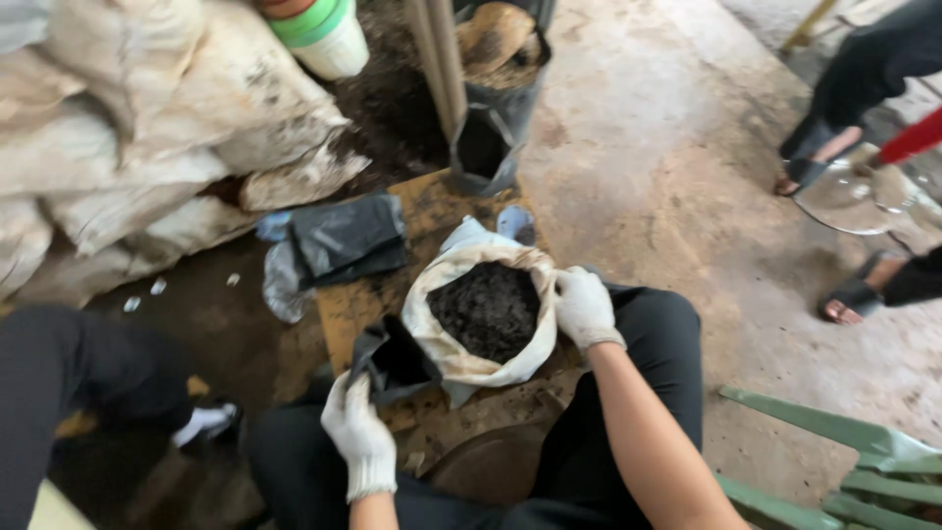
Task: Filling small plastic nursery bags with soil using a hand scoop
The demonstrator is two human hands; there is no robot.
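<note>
Rough concrete floor (648,147) spreads across the right of this work area, stained and dusty, while a heap of pale, dirty sacks (128,128) fills the left side. Between them the ground is dark with loose soil. A second person's sandalled feet (854,294) stand at the far right, well apart from the work, and green slats of a chair (844,442) show at the lower right corner.

Seated low, the worker has black-trousered knees on either side of a worn wooden board (432,211). On that board sits a white sack of dark soil (486,312), its mouth rolled down and facing upward. The right hand (584,306), in a white glove, is clenched on the sack's right rim, fingers curled over the edge. The left hand (358,432), also gloved, pinches the lower edge of a small black grow bag (392,358), which is held open with its mouth tilted up and toward the sack.

That black bag lies just beside the sack, touching its lower left side, so the soil sits up and to the right of the left-hand fingers. The right hand is the nearer one to the soil.

Further back on the board lies a flat stack of black bags (343,240), and beyond it two filled black bags (496,108) stand upright by a pale pole (440,59). Nothing lies between the open bag and the soil.
</note>
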